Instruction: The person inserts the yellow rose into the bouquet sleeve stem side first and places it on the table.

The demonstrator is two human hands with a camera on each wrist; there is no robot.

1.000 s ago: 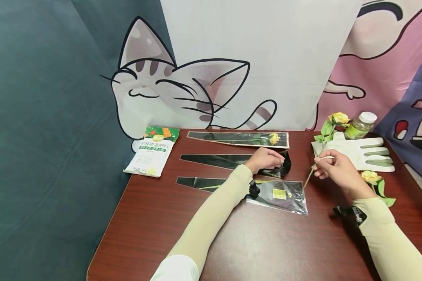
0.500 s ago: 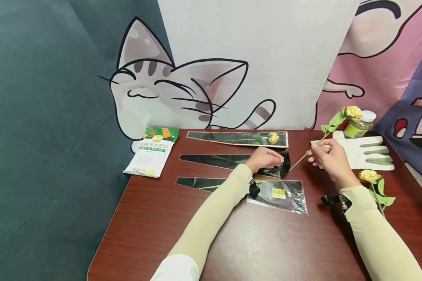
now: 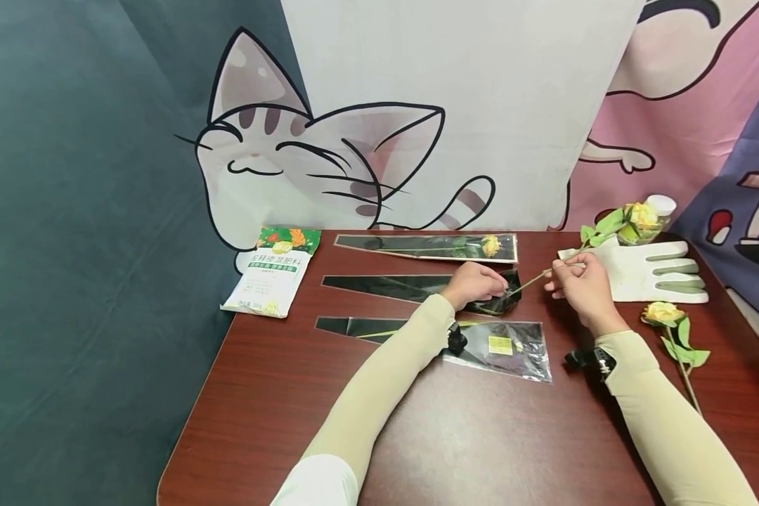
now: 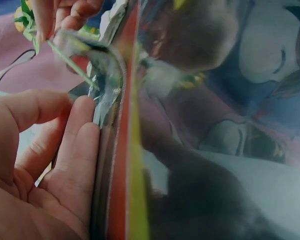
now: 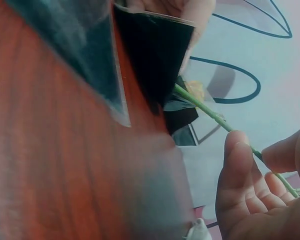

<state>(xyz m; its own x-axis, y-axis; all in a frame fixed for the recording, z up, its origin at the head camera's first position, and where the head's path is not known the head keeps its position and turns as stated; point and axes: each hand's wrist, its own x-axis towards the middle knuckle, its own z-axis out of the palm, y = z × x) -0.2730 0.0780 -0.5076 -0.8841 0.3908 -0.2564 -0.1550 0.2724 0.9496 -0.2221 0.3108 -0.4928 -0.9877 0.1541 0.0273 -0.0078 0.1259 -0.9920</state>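
The left hand (image 3: 474, 283) is pinching the middle black packet (image 3: 405, 287) near its mouth (image 3: 511, 303), thumb and fingertips close together on the film. The right hand (image 3: 583, 287) is holding a yellow rose (image 3: 610, 223) by its thin stem (image 5: 210, 111) between thumb and fingers; the two hands are lying near each other without touching. The rose is slanting over the glove (image 3: 664, 273), its bloom reaching across the jar (image 3: 663, 205) in the head view, and its lower end is meeting the packet's mouth (how far inside, I cannot tell).

The likeliest trouble is sitting right there: the clear film is looking slack and crumpled, so the stem's tip could be snagging on a fold or sliding outside the packet. If the left pinch were easing, the mouth could be closing up. Pushing from so far back could be bowing the stem, and the leaves, being wider, could be catching on the edge and folding. The left forearm (image 3: 367, 400) is crossing the front packet (image 3: 531, 362), so a careless shift could be dragging it askew
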